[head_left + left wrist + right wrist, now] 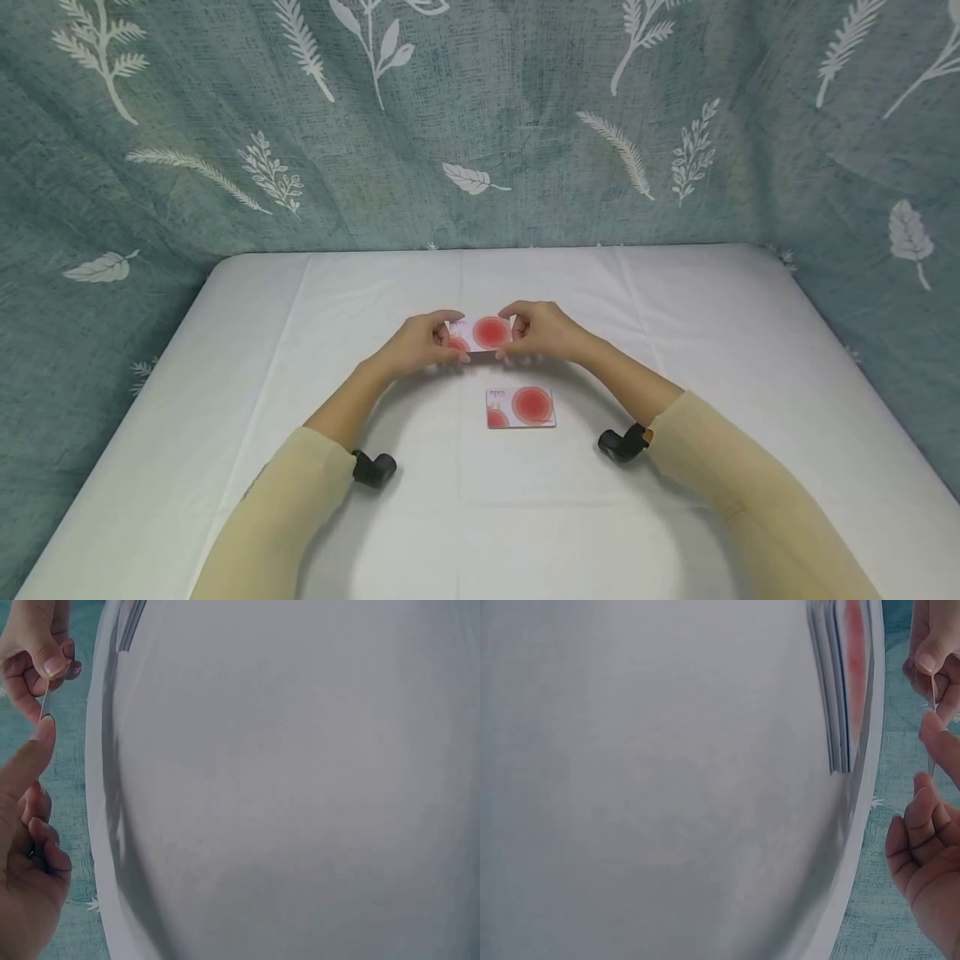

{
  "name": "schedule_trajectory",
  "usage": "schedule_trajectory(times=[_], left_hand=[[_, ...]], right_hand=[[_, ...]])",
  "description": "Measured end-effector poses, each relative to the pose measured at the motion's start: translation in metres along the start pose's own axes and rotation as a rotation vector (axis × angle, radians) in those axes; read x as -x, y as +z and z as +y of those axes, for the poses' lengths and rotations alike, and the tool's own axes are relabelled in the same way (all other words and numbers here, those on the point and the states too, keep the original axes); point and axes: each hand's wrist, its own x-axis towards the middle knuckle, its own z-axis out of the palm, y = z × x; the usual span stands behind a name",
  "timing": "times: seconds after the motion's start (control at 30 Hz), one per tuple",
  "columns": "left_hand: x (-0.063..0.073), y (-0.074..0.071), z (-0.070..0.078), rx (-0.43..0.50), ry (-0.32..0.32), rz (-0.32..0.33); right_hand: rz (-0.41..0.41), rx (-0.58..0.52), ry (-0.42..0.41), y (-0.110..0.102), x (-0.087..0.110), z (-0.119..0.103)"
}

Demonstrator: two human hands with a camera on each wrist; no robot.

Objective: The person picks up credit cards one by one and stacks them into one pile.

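Between both hands, a thin white card with red circles (491, 332) is held up, its printed face toward the head camera. My left hand (420, 343) pinches its left end between thumb and fingers, and my right hand (551, 332) pinches the right end. From the wrist views the card shows almost edge-on, as a thin line. Nearer to me, a stack of matching cards (521, 407) lies on the white cloth, below the held card. Several layers appear along the side of this stack (836, 690) in the right wrist view.
A white cloth (225, 433) covers the table, with soft creases. Behind it hangs a teal curtain (510, 125) with white leaf prints. Black wrist cameras (375, 470) sit at the cuffs of the beige sleeves (270, 508).
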Motion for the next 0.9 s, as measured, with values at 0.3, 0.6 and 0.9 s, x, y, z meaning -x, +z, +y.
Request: schedule_trajectory(times=[0.3, 0.6, 0.9], left_hand=[[0.007, 0.009, 0.006, 0.025, 0.014, 0.029], [0.016, 0.015, 0.013, 0.056, 0.040, 0.015], [0.024, 0.023, 0.020, 0.071, 0.033, -0.013]], right_hand=[[0.033, 0.044, -0.025, -0.002, 0.015, -0.002], [0.042, 0.033, -0.037, -0.002, 0.033, -0.004], [0.016, -0.012, -0.014, -0.002, 0.049, -0.005]])
